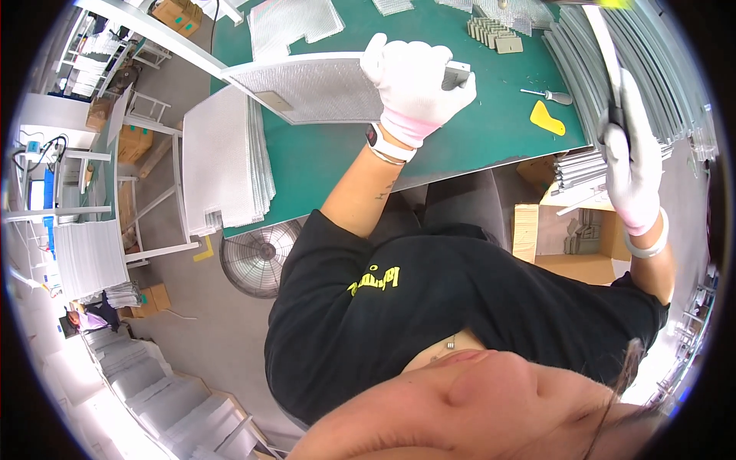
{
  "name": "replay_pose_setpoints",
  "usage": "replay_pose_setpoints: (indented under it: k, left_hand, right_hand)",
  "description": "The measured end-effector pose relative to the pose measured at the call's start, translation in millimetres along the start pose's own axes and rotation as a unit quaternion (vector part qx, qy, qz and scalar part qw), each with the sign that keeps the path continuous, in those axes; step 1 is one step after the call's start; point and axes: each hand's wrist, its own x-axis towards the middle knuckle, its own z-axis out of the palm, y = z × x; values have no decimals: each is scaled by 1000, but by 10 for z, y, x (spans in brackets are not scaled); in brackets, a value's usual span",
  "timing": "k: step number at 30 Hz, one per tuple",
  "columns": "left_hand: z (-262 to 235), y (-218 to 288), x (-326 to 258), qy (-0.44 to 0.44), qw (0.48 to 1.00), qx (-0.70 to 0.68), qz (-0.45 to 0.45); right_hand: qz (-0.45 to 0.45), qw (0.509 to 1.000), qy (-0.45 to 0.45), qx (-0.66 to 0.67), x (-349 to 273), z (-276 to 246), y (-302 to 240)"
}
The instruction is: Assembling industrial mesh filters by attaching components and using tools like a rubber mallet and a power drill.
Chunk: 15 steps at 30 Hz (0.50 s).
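Note:
My left hand [418, 84], in a white glove, is closed round the right part of a grey mesh panel [330, 86] with a thin frame. The panel is tilted above the green table, and a small tan plate [273, 100] sits near its left end. At the right, my white-gloved right hand [635, 161] is raised beside a stack of long grey frame strips [652, 69]. Its fingers close on a long pale strip [604, 34] with a dark lower part [616, 115]; the exact kind is unclear.
On the green table [452, 153] lie a screwdriver [558, 97], a yellow scraper [547, 119], a row of small tan plates [494, 36] and mesh sheets [295, 23]. More sheets [222, 153] overhang its left edge. A floor fan [261, 257] and a cardboard box [575, 264] stand below.

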Motion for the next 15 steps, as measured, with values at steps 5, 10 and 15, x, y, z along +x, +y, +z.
replay_pose_setpoints:
  k: [5, 10, 15]
  left_hand:
    - [-33, 29, 27, -58, 998, -13, -20]
    - [-48, 40, 102, -18, 998, -53, 20]
    - [-66, 1, 49, 1, 1000, -24, -5]
  right_hand:
    - [90, 988, -125, -26, -72, 378, 164]
    - [180, 962, -204, -34, -406, 1206, 1036]
    - [-160, 954, 190, -167, 792, 1377, 995]
